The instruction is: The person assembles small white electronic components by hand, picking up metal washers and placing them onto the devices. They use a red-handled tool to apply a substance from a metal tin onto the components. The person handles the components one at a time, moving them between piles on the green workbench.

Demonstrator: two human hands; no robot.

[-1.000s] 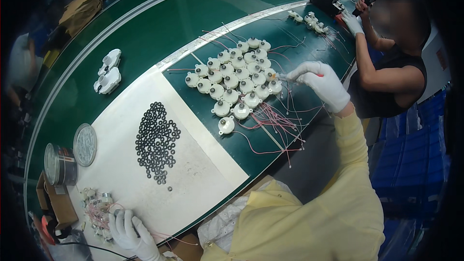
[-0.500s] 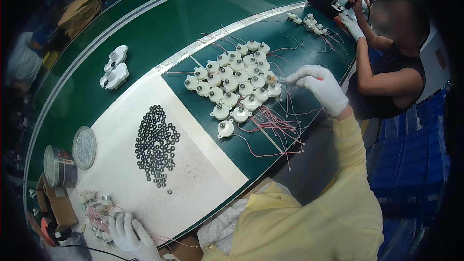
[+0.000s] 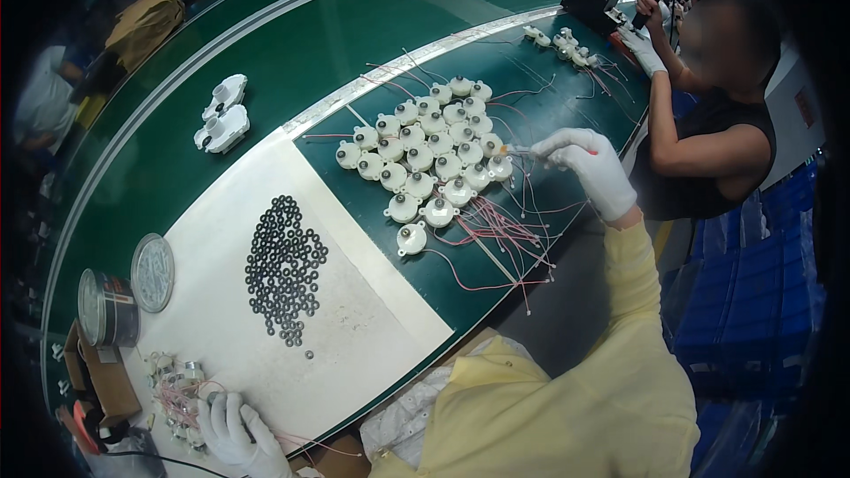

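My right hand [image 3: 591, 168], in a white glove, pinches a thin pale tool with an orange-brown tip, like a small brush [image 3: 516, 150]. Its tip is at a white round motor [image 3: 492, 143] on the right edge of a cluster of several such motors [image 3: 418, 158], each with a dark shaft on top. Pink wires [image 3: 505, 232] trail from the cluster. At the lower left my gloved left hand [image 3: 235, 435] lies at a pile of small wired metal motors [image 3: 180, 389]. Its fingers curl over something greyish, mostly hidden, and pink wires emerge beside the hand.
Many black rings [image 3: 285, 265] lie on the white sheet [image 3: 372, 301]. A tin [image 3: 108, 310] and its round lid [image 3: 153, 273] stand left, near a cardboard box [image 3: 111, 385]. Two white housings [image 3: 221, 128] sit on the green belt [image 3: 266, 62]. A co-worker [image 3: 708, 124] works at right.
The two white housings have travelled a little to the right and away along the green belt. The right hand has shifted slightly, its tool still at the cluster's edge. My left hand stays at the pile.
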